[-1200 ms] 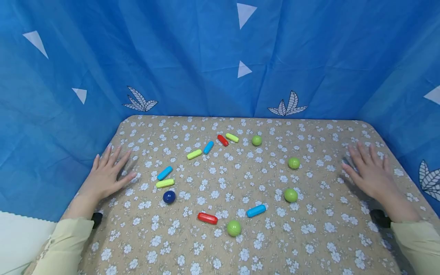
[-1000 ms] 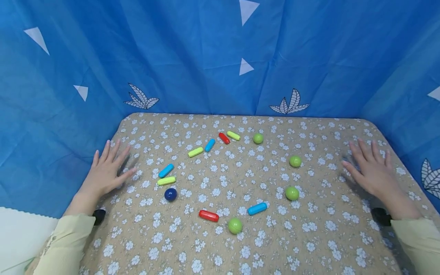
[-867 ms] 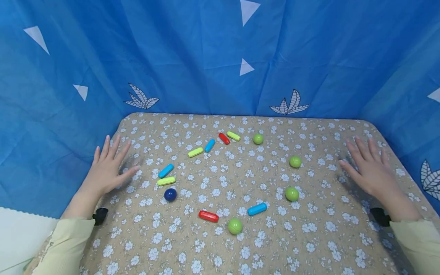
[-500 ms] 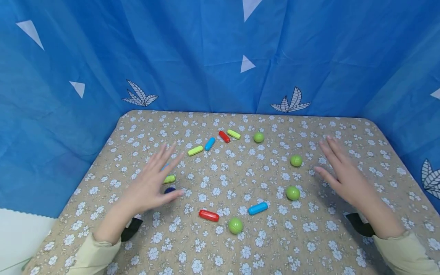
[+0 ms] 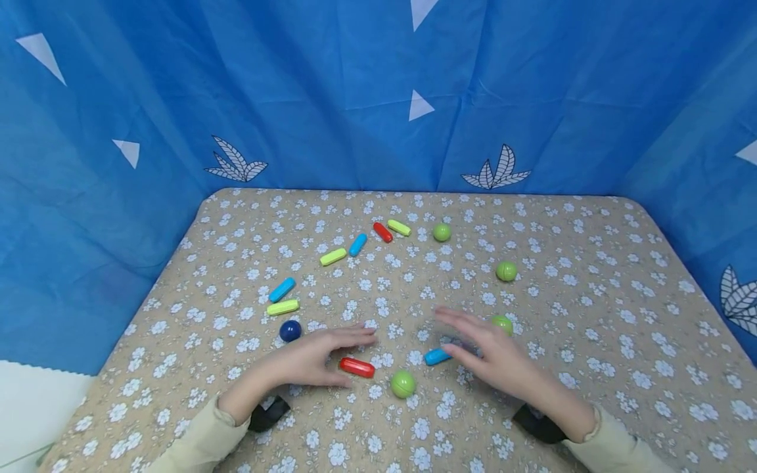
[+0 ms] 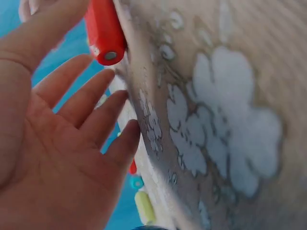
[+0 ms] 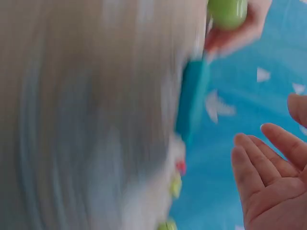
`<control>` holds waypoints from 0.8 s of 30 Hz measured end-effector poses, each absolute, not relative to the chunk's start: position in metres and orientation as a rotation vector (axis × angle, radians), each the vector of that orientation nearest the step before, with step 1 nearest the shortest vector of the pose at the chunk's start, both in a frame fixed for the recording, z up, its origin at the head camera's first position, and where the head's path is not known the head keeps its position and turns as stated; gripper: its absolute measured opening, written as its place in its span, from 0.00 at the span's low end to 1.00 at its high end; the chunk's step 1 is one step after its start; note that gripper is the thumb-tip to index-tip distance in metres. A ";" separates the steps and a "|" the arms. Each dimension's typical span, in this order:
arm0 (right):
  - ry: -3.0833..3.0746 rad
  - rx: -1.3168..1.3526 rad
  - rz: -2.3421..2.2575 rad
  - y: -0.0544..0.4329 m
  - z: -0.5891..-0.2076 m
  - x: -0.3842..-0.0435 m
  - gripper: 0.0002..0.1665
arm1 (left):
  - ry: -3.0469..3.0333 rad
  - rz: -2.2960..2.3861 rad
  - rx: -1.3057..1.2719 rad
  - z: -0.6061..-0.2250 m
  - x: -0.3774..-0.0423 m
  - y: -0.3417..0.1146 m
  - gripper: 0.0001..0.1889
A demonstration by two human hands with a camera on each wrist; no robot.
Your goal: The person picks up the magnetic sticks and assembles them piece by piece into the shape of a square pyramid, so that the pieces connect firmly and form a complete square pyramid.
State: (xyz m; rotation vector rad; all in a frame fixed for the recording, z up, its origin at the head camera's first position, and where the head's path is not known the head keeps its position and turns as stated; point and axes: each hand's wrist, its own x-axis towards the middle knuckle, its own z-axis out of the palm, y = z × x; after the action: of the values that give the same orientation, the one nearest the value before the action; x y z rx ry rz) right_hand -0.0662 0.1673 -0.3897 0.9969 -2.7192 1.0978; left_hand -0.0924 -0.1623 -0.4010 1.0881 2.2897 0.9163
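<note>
My left hand (image 5: pixel 310 358) hovers beside a red stick (image 5: pixel 357 367), fingers extended and thumb apart. A round metal spot shows on the end of this red stick (image 6: pixel 104 31) in the left wrist view, near the fingertips. On the other side, my right hand (image 5: pixel 499 358) reaches in above a light blue stick (image 5: pixel 435 357), loosely spread and holding nothing. It hides part of that stick and of a green ball (image 5: pixel 503 323) behind it. Between both hands lies another green ball (image 5: pixel 403 384). In the right wrist view, the right palm (image 7: pixel 280 201) faces the blue stick (image 7: pixel 193 98) with a gap.
A dark blue ball (image 5: pixel 290 330) lies left of the left hand, near a yellow stick (image 5: pixel 283 307) and a blue stick (image 5: pixel 282 289). Several more sticks and green balls (image 5: pixel 441 232) curve across the flowered tablecloth (image 5: pixel 591 263). A blue curtain (image 5: pixel 355 98) closes off the back.
Both hands have come inward from the table's sides to the front middle, the left toward the red stick, the right toward the blue one. The sticks and balls keep their places.
</note>
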 end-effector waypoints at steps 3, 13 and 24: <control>-2.742 1.048 1.332 0.150 -0.396 -0.060 0.24 | 2.246 1.014 1.108 -0.407 -0.095 -0.163 0.35; -2.840 1.299 1.305 0.120 -0.402 -0.050 0.28 | 2.307 1.072 1.056 -0.419 -0.089 -0.165 0.25; -2.914 1.399 1.138 0.113 -0.406 -0.050 0.26 | 2.343 1.128 1.053 -0.423 -0.088 -0.162 0.18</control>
State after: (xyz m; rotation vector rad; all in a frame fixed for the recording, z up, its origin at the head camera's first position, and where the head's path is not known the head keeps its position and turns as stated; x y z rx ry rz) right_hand -0.0501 0.1133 -0.4059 1.3990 -2.9144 1.1379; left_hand -0.0882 -0.1622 -0.4230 1.0527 2.3430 1.1277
